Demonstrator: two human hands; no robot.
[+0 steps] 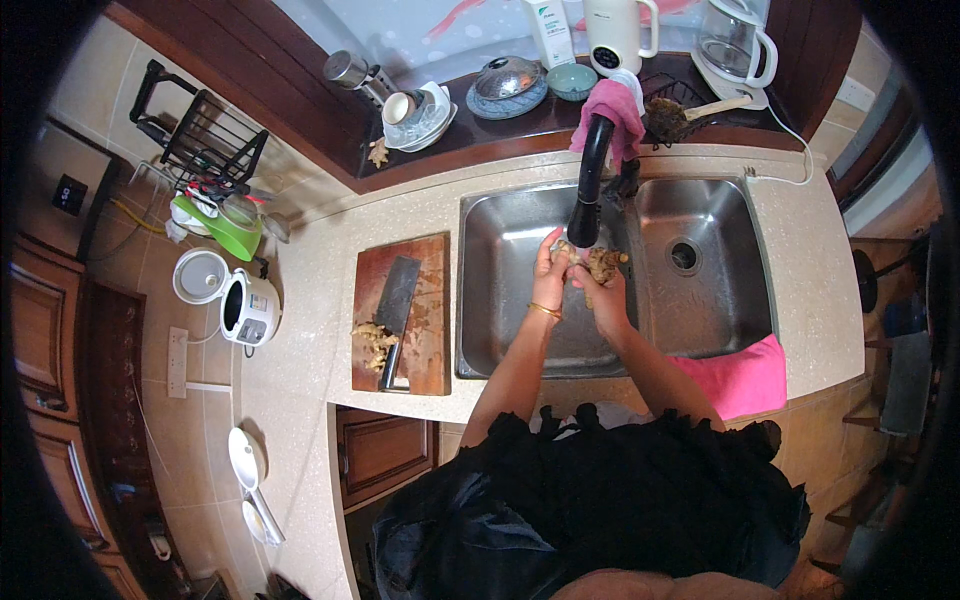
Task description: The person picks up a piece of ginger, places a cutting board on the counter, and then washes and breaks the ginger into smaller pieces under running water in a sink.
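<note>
Both my hands are over the left basin [499, 315] of a stainless steel double sink, just below the mouth of a black faucet [591, 176]. A knobby brown ginger root [603, 264] is in my right hand [607, 296], its bumpy end sticking out past the fingers. My left hand [550, 276], with a gold bangle at the wrist, holds a paler ginger piece [565, 250] close beside it. Whether the two pieces are joined is hidden by my fingers. To the left, a cleaver [399, 296] lies on a wooden cutting board [427, 345] beside several ginger pieces [375, 343].
A pink cloth [622, 112] hangs over the faucet, and another pink cloth [739, 379] lies on the sink's front right edge. The right basin [712, 307] has a drain. A rice cooker [251, 307] stands open at left. Dishes [431, 124] and an electric kettle [615, 34] line the sill.
</note>
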